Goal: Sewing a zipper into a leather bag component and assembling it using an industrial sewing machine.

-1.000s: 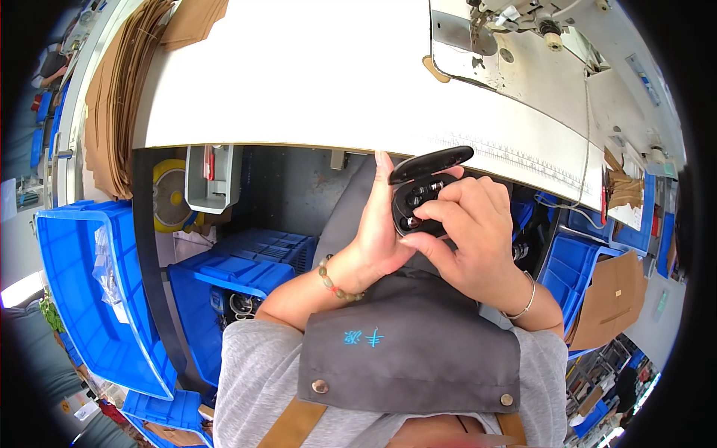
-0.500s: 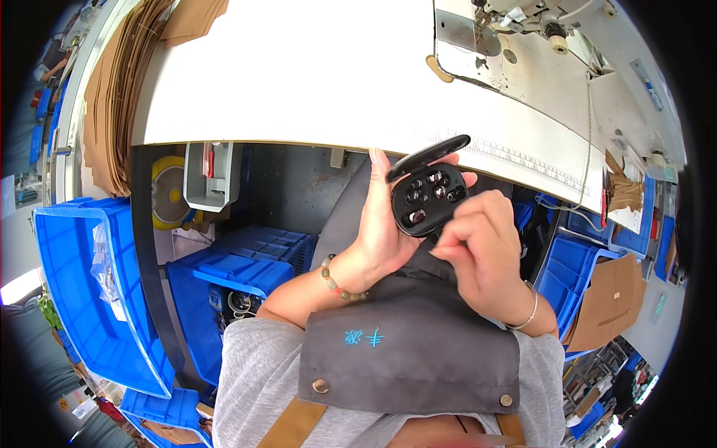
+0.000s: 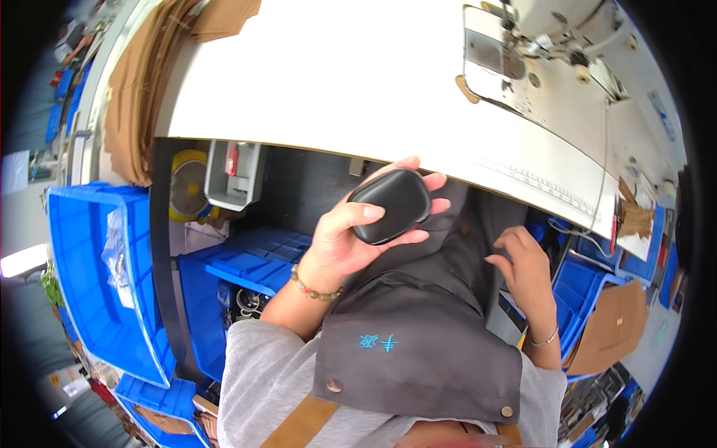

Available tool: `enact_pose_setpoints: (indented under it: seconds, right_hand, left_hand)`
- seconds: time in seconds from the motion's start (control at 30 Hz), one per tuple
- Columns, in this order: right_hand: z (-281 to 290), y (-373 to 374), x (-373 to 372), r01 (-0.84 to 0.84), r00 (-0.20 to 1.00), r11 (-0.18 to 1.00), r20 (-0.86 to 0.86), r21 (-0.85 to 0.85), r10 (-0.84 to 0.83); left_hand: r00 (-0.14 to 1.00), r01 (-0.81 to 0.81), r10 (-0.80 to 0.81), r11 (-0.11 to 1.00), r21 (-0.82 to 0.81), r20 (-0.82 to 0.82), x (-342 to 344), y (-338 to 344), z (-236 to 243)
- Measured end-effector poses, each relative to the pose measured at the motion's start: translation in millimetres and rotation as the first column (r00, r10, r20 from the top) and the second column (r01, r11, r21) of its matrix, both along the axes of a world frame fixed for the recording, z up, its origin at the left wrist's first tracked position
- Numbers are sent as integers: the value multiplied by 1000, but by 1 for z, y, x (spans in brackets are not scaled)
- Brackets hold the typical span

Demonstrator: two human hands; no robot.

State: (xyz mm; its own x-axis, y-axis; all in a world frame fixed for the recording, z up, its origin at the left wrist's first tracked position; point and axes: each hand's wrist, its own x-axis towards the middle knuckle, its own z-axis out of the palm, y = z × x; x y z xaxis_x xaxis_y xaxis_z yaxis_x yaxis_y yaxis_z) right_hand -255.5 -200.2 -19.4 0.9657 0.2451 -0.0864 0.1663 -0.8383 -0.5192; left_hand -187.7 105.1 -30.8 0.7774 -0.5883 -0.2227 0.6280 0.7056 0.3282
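Observation:
A black oval case (image 3: 392,201), its lid down, rests in my left hand (image 3: 343,239), with the thumb on top and the fingertips showing round its far and right sides. My right hand (image 3: 523,265) is lower at the right, over my dark grey apron (image 3: 418,358), its fingers loosely curved and apart with nothing visible in them. The front edge of the white worktable (image 3: 314,89) runs just beyond the case.
A sewing machine (image 3: 508,60) stands at the back right, folded brown cardboard (image 3: 134,97) at the back left. Blue plastic bins (image 3: 97,284) surround me at both sides. Under the tabletop are a grey tray (image 3: 231,196) and a yellow-rimmed round object (image 3: 188,183).
The case's lid has shut. My left hand has shifted slightly left with it, and my right hand has moved away to the right. The view has tilted slightly.

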Motion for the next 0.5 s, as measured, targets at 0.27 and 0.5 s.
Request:
enact_pose_setpoints:
  seconds: [0.27, 0.5]
  right_hand:
    - [-25, -50, -13, 99, 992, 961, -47, -257, -115]
    - [-40, -65, -23, 177, 979, 918, -31, -354, -200]
  left_hand:
    - [768, -611, 363, 168, 774, 527, -7, 125, 12]
    - [847, -421, -37, -655, 627, 530, 9, 168, -15]
